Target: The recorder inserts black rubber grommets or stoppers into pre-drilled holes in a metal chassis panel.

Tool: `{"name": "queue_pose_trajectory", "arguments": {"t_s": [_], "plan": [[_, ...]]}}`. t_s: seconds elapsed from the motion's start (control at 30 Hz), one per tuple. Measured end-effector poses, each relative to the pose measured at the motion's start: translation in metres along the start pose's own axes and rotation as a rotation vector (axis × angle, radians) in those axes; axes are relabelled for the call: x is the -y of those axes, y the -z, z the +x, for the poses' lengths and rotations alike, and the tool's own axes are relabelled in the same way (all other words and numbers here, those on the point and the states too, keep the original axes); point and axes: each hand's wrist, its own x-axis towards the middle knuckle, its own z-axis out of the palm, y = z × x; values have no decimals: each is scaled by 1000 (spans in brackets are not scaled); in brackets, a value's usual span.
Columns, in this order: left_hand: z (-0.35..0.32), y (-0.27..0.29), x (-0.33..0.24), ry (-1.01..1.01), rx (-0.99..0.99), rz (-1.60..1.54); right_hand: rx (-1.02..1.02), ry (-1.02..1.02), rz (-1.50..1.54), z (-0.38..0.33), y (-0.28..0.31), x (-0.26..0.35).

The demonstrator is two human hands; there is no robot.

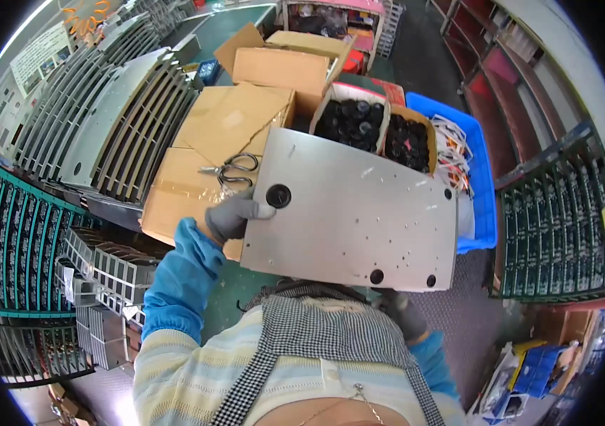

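A flat grey metal panel [345, 213] with small holes lies tilted before my body, over the boxes. My left hand [235, 215], in a grey glove, grips its left edge with the thumb on top. Beside that thumb sits a black round disc [278, 196]; other black round spots [377, 276] show near the panel's corners. My right hand [402, 314], also gloved, is at the panel's near edge; its fingers are largely hidden there, so its hold cannot be made out. Scissors [235, 170] with black handles rest on a cardboard box [185, 184] left of the panel.
Beyond the panel stand an open carton [281, 69], a box of black round parts [351, 122] and another of small dark parts [407, 140]. A blue bin [485, 192] holds white and orange pieces. Stacked metal panels [114, 121] fill the left; circuit-board racks [558, 227] flank both sides.
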Motion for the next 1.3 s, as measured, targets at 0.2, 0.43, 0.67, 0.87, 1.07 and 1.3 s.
{"name": "queue_pose_trajectory", "arguments": {"t_s": [0.2,0.43,0.67,0.87,1.07,1.3], "plan": [[-51,-6,13,-193,-82,-186,-186,300,219,-6,-38,20],[-141,66,-11,-705,-471,-430,-39,623,20,66,-93,131],[-221,231,-87,-1028,-1069,-233,49,372,-60,81,-138,81],[-262,341,-143,-994,-973,-357,-227,292,-92,74,-122,62],[-265,405,-122,-774,-1358,680,-283,230,-42,80,-122,49],[-252,264,-133,-1348,-2300,807,-167,147,-117,78,-107,26]]}}
